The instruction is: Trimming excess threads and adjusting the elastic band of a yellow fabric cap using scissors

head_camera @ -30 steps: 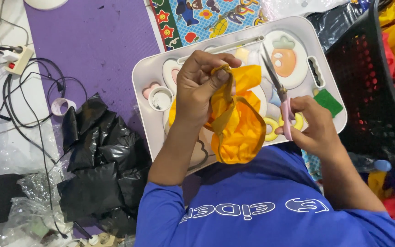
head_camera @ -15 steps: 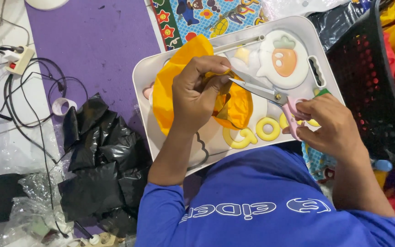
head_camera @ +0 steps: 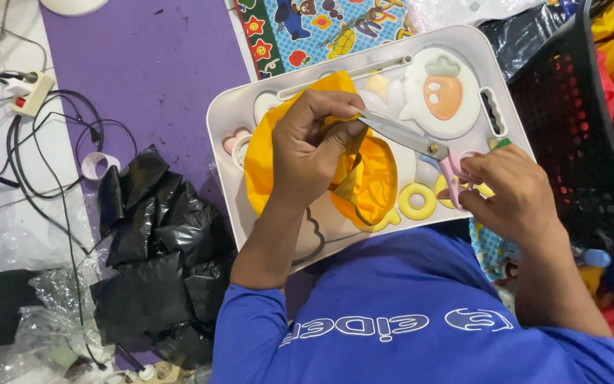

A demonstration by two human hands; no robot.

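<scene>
My left hand [head_camera: 314, 146] grips a piece of yellow-orange fabric [head_camera: 371, 185] over a white lap tray [head_camera: 225, 121] printed with cartoon shapes. My right hand [head_camera: 509, 192] holds pink-handled scissors [head_camera: 421, 142], fingers through the loops. The steel blades point left and meet the fabric edge right at my left fingertips. Part of the cloth is hidden under my left hand.
A crumpled black plastic bag [head_camera: 154, 249] lies left of the tray on a purple mat [head_camera: 151, 64]. Cables and a power strip [head_camera: 30, 92] sit far left with a roll of tape [head_camera: 97, 163]. A black mesh basket [head_camera: 577, 128] of coloured cloth stands at right.
The fabric was lifted from my lap side up onto the tray and turned. The scissors swung from upright to pointing left, with the blades now at the cloth.
</scene>
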